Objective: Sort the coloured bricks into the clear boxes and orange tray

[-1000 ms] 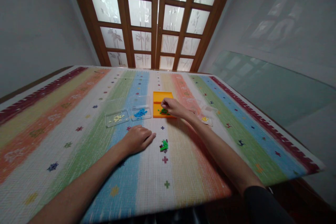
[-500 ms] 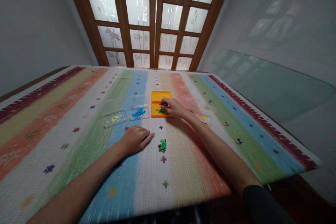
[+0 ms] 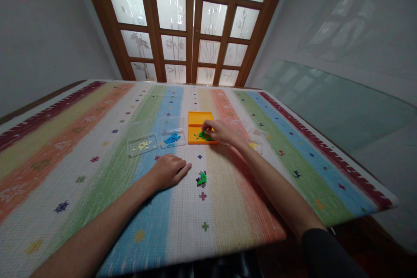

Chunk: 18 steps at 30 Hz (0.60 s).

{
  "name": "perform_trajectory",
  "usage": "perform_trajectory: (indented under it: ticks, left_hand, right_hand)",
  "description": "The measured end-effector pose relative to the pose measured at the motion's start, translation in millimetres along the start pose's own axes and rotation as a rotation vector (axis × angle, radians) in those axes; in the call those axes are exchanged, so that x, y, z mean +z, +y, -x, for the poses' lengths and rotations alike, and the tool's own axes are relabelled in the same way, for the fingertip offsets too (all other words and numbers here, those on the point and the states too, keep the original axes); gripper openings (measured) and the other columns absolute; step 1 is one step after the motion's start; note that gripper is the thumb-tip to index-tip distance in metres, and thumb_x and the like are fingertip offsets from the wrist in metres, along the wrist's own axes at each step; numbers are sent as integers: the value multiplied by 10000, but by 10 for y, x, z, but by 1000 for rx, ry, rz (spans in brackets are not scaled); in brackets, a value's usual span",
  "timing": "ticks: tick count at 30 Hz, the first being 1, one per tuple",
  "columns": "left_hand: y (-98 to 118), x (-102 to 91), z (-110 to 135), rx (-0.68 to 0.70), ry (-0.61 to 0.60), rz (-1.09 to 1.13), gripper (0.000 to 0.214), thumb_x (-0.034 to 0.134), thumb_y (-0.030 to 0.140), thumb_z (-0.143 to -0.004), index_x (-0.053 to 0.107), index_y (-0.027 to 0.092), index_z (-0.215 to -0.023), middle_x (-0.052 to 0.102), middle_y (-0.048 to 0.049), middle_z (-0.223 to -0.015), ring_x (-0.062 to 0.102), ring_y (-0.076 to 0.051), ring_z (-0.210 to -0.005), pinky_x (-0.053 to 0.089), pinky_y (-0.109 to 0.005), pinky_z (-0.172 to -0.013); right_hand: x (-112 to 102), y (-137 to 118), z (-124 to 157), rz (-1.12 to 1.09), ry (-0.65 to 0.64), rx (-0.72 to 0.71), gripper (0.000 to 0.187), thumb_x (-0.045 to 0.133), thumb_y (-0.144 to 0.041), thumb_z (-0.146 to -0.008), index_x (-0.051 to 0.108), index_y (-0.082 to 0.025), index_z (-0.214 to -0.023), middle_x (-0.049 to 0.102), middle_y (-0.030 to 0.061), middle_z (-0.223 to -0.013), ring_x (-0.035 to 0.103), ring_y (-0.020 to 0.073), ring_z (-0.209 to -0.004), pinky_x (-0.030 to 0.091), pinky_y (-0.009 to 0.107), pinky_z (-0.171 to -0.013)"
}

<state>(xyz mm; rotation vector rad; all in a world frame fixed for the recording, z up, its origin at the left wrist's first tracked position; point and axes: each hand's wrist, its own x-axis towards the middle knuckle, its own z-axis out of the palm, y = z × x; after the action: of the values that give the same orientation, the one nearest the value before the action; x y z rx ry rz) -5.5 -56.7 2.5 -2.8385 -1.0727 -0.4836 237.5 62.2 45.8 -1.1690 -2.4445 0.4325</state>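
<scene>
My right hand point(image 3: 219, 131) reaches into the orange box point(image 3: 199, 116), its fingers bent together in a pinch over small green pieces point(image 3: 202, 135). Whatever lies between the fingertips is too small to make out. My left hand point(image 3: 171, 171) rests on the tablecloth, fingers curled under and the thumb pointing right, with nothing visible in it. To its right lies a small cluster of green and dark brown building bricks point(image 3: 202, 178).
Left of the orange box stand a clear tray of blue pieces point(image 3: 172, 138) and a clear tray of pale yellow pieces point(image 3: 143, 145). Behind my right forearm, yellow pieces point(image 3: 253, 145) sit in another clear container. A striped cloth point(image 3: 189, 226) covers the table.
My right hand has shifted slightly right within the orange box, its fingers still bent over the green pieces. My left hand and the brick cluster stay put.
</scene>
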Motion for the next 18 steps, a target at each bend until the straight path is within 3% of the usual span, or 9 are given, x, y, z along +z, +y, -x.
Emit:
perform_trajectory:
  ticks: [12, 18]
  left_hand:
    - [-15, 23, 3, -5, -11, 8, 532, 331, 352, -1062, 593, 171, -636, 631, -42, -574, 539, -158, -521, 366, -298, -606]
    - [-6, 3, -3, -11, -26, 8, 516, 337, 341, -1060, 599, 168, -651, 644, -41, -589, 554, -154, -534, 370, -300, -622]
  right_hand:
    - [-23, 25, -22, 119, -24, 49, 336, 593, 32, -828, 769, -178, -1021, 772, 75, -1025, 694, 188, -913, 493, 258, -793]
    - [-328, -186, 54, 42, 63, -89, 324, 566, 17, -845, 757, -156, -1041, 753, 92, -1034, 674, 175, -882, 506, 276, -781]
